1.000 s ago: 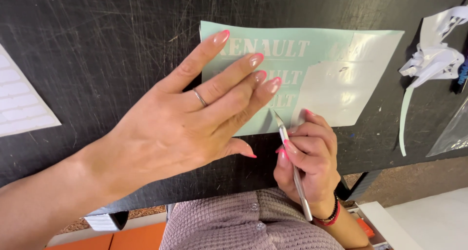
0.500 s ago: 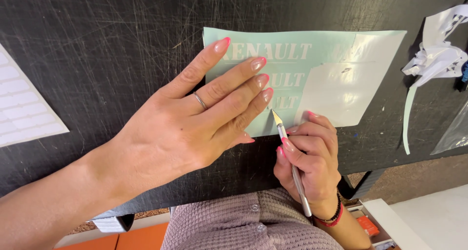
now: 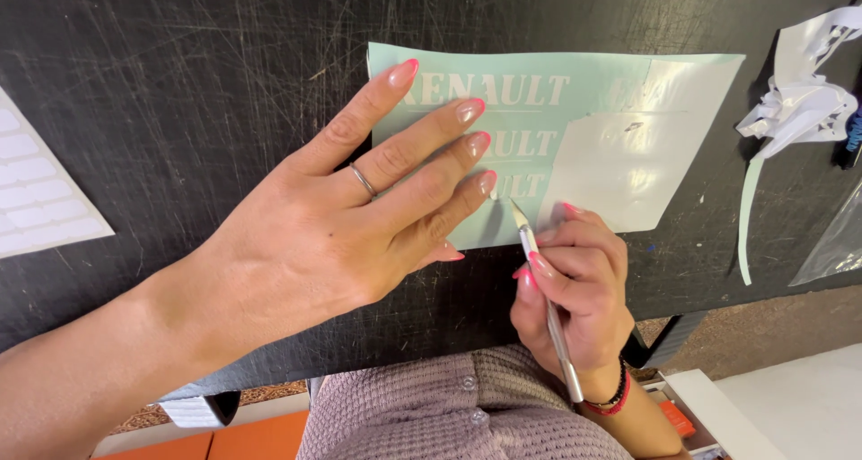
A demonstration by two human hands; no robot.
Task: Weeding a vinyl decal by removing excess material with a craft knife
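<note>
Surface: black table (image 3: 180, 83), matt, criss-crossed with fine pale scratches; its near edge runs above the person's lap.
Sheet: pale green vinyl sheet (image 3: 593, 87), rectangular, lying flat at the table's middle, near the near edge; rows of white cut lettering show on its left half, and a glossy whitish peeled patch (image 3: 620, 168) covers its right half.
Left hand: left hand (image 3: 332, 236) lies palm down, fingers (image 3: 422, 137) spread open and flat, pressing the sheet's left part; a thin metal ring sits on one finger; nails pink-tipped.
Right hand: right hand (image 3: 575, 285) is closed in a pen grip round a slim metal craft knife (image 3: 548, 307), at the sheet's near edge.
Knife: thin silver shaft, pointed blade tip touching the sheet beside the lowest row of letters, just right of the left little finger.
Scrap: crumpled white vinyl offcuts (image 3: 799, 101) at far right, with a narrow pale green strip (image 3: 745, 227) hanging towards the near edge.
Left edge: white sheet of small rectangular labels (image 3: 36, 191), partly out of frame.
Right edge: clear plastic film (image 3: 831, 245), wrinkled.
Clothing: mauve ribbed knit top (image 3: 449, 420) with buttons; dark and red bands on the right wrist.
</note>
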